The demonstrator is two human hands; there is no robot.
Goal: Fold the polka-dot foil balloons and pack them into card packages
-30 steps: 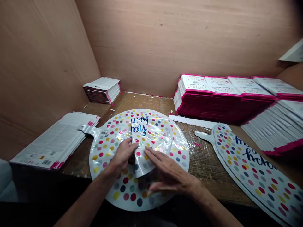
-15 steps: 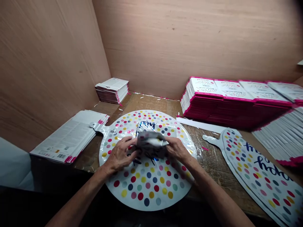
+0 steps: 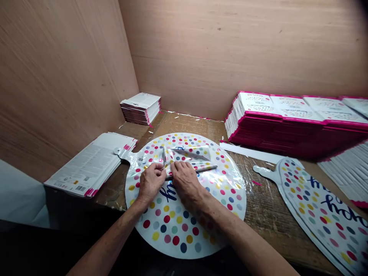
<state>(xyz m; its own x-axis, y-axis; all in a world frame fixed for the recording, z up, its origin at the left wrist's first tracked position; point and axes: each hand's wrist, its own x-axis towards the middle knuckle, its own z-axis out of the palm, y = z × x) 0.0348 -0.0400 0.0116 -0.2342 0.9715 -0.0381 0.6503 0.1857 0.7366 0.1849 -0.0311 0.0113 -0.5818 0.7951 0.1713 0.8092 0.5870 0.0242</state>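
Note:
A round white foil balloon with coloured dots point(image 3: 178, 230) lies flat in the middle of the table, its tail pointing left. On top of it is a smaller folded dotted foil piece point(image 3: 192, 153), with creased edges raised. My left hand point(image 3: 152, 180) pinches the left edge of this folded piece between thumb and fingers. Just right of it, my right hand point(image 3: 185, 178) presses down on the fold with its fingers stretched out and close together. The palms hide part of the dark lettering.
White and pink card packs point(image 3: 287, 122) stand in stacks at the back right. More dotted balloons point(image 3: 316, 207) lie at the right. Printed cards point(image 3: 89, 165) are fanned at the left, and a small card stack point(image 3: 140, 109) sits at the back left. Wooden panels point(image 3: 230, 50) rise behind.
The blurred, lifted foil is now down on the balloon as a creased fold. My right hand has moved left beside my left hand and lies on it. The view has shifted slightly.

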